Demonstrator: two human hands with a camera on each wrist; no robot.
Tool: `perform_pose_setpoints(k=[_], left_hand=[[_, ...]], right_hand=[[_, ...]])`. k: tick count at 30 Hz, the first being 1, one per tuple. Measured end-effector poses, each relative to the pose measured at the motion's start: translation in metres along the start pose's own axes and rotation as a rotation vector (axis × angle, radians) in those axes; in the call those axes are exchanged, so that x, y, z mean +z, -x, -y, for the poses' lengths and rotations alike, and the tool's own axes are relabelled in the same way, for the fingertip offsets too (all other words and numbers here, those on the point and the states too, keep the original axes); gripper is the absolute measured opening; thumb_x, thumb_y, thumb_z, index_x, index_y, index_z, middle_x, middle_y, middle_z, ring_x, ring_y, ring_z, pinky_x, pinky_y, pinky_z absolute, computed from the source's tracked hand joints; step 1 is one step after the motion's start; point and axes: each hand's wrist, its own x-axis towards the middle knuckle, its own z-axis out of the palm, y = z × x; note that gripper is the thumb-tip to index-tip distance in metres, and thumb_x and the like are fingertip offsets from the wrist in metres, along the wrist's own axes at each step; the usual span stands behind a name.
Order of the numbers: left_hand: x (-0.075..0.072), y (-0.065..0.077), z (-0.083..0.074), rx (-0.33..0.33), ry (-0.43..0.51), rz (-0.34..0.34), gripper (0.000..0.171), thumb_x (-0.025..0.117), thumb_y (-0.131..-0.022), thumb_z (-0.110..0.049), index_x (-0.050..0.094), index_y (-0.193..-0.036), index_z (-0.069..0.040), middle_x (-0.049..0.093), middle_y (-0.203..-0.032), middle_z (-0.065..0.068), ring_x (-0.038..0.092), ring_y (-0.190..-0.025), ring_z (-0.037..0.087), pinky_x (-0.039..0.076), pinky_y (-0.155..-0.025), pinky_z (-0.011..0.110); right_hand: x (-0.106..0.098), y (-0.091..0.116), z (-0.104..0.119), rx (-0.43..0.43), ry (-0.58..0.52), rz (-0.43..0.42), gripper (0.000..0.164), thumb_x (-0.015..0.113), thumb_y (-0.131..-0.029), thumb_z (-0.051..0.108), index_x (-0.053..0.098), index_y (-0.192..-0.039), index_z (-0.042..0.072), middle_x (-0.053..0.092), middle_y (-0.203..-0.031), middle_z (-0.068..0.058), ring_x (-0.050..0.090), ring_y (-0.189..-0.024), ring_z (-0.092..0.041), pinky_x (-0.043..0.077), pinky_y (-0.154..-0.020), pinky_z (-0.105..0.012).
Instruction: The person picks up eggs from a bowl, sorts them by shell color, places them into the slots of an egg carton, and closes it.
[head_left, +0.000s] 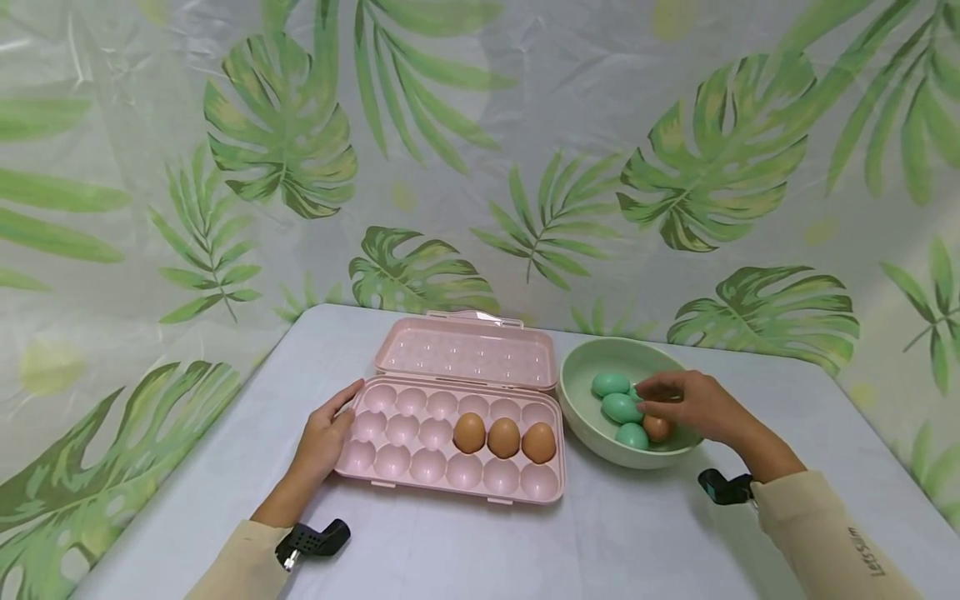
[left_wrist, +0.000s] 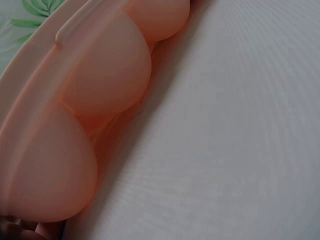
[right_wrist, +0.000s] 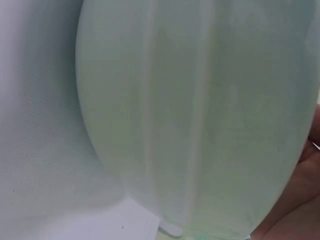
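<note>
1. The white table (head_left: 420, 550) is supporting everything else.
2. The pink egg tray (head_left: 427, 467) is lying left of the bowl, its long axis running left to right, its right end slanting slightly nearer the person; the lid (head_left: 465, 354) is lying open on the far side.
3. The pale green bowl (head_left: 581, 387) is sitting just beside the tray's right end.
4. The right hand (head_left: 697, 404) is reaching over the bowl's right rim, fingers pointing left; I cannot tell whether they are clasping an egg.
5. The left hand (head_left: 327, 437) is touching the tray's left end, index finger extending away from the person, thumb apart.
6. Three brown eggs (head_left: 503, 437) are standing in the middle row's right half.
7. Green eggs (head_left: 621, 408) are lying sideways in the bowl, beside another brown egg (head_left: 656, 428).
</note>
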Motion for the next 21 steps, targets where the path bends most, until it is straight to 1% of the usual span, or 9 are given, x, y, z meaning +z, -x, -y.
perform_pose_setpoints(k=[4, 10, 13, 18, 21], left_hand=[[0.0, -0.001, 0.003, 0.012, -0.015, -0.013, 0.043, 0.042, -0.099, -0.005, 0.048, -0.142, -0.004, 0.044, -0.148, 0.01, 0.032, -0.14, 0.023, 0.022, -0.115, 0.041], [0.0, 0.0, 0.0, -0.001, -0.017, -0.003, 0.044, 0.04, -0.099, -0.006, 0.046, -0.142, -0.003, 0.042, -0.149, 0.012, 0.029, -0.141, 0.024, 0.021, -0.116, 0.043], [-0.001, 0.002, -0.006, -0.013, -0.018, 0.005, 0.044, 0.04, -0.099, -0.004, 0.045, -0.142, -0.001, 0.041, -0.149, 0.014, 0.029, -0.141, 0.026, 0.021, -0.115, 0.043], [-0.001, 0.008, -0.023, -0.025, 0.002, 0.006, 0.043, 0.04, -0.098, 0.0, 0.045, -0.141, 0.003, 0.041, -0.147, 0.017, 0.029, -0.14, 0.028, 0.021, -0.115, 0.044], [-0.001, 0.008, -0.022, -0.02, 0.005, 0.005, 0.043, 0.04, -0.098, -0.001, 0.045, -0.141, 0.003, 0.041, -0.147, 0.016, 0.029, -0.14, 0.028, 0.021, -0.115, 0.044]], right_hand=[[0.0, -0.001, 0.0, -0.003, 0.016, 0.018, 0.045, 0.065, -0.091, 0.038, 0.065, -0.121, 0.004, 0.067, -0.115, -0.012, 0.06, -0.11, -0.035, 0.047, -0.092, -0.054], [-0.001, 0.0, 0.001, 0.007, 0.036, 0.028, 0.044, 0.066, -0.09, 0.038, 0.066, -0.119, 0.005, 0.067, -0.114, -0.012, 0.06, -0.11, -0.035, 0.047, -0.091, -0.054], [-0.001, 0.0, 0.001, 0.015, 0.049, 0.036, 0.043, 0.067, -0.09, 0.037, 0.066, -0.118, 0.005, 0.068, -0.113, -0.011, 0.06, -0.109, -0.035, 0.047, -0.091, -0.054], [0.0, 0.0, 0.001, 0.016, 0.065, 0.056, 0.041, 0.068, -0.089, 0.035, 0.067, -0.117, 0.005, 0.068, -0.11, -0.01, 0.061, -0.107, -0.035, 0.047, -0.09, -0.055], [0.0, 0.001, 0.002, 0.004, 0.066, 0.062, 0.04, 0.069, -0.089, 0.034, 0.067, -0.117, 0.005, 0.069, -0.109, -0.009, 0.061, -0.107, -0.034, 0.047, -0.09, -0.055]])
